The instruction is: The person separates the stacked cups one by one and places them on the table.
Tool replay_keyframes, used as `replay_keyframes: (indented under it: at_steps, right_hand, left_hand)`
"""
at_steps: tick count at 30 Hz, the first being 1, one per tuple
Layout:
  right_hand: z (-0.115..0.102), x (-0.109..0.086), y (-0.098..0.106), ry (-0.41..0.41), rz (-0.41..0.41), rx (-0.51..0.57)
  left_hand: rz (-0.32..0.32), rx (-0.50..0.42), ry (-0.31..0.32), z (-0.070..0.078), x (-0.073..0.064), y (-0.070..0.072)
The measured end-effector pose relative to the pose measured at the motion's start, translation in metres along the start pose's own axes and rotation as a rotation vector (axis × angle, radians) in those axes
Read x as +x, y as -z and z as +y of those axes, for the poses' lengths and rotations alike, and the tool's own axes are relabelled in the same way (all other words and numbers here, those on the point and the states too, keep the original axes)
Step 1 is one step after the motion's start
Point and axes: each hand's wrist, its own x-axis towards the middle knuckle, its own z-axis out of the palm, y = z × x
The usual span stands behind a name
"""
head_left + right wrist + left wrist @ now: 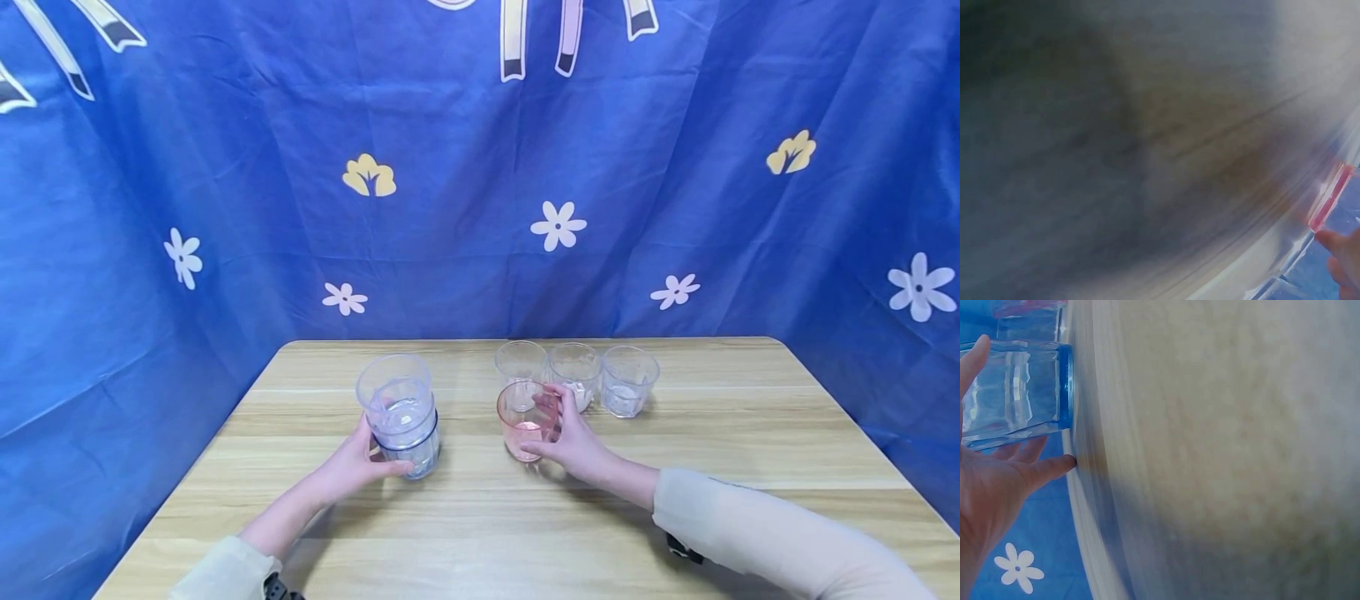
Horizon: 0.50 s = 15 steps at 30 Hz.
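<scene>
On the left of the table, a blue-rimmed glass (420, 454) has a clear glass (393, 387) stacked in its mouth. My left hand (356, 467) holds the blue-rimmed glass, thumb on its near side and fingers around the far side. The left wrist view shows its thick blue base (1066, 387) right at the table surface. Toward the middle, my right hand (573, 442) grips a pink glass (521, 433) from its right side, fingers behind and thumb in front. In the right wrist view only a bit of its pink base (1330, 199) shows beside the fingertips.
Behind the pink glass, three clear glasses stand in a row: a left one (517, 358), a middle one (576, 367) and a right one (630, 387). The wooden table (465, 533) ends at a blue patterned curtain (465, 275).
</scene>
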Motion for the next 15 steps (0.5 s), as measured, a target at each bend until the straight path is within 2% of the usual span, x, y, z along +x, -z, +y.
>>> replay_keyframes:
  at_steps: [6, 15]
  right_hand:
    - [0.0005, 0.0019, -0.0010, 0.006, 0.013, -0.011]
    - [0.0003, 0.0006, 0.0028, 0.017, 0.015, 0.040]
  left_hand:
    - [-0.002, -0.008, -0.009, 0.0012, -0.0008, 0.0001]
    - [-0.003, -0.013, -0.013, 0.0010, -0.0003, 0.0000]
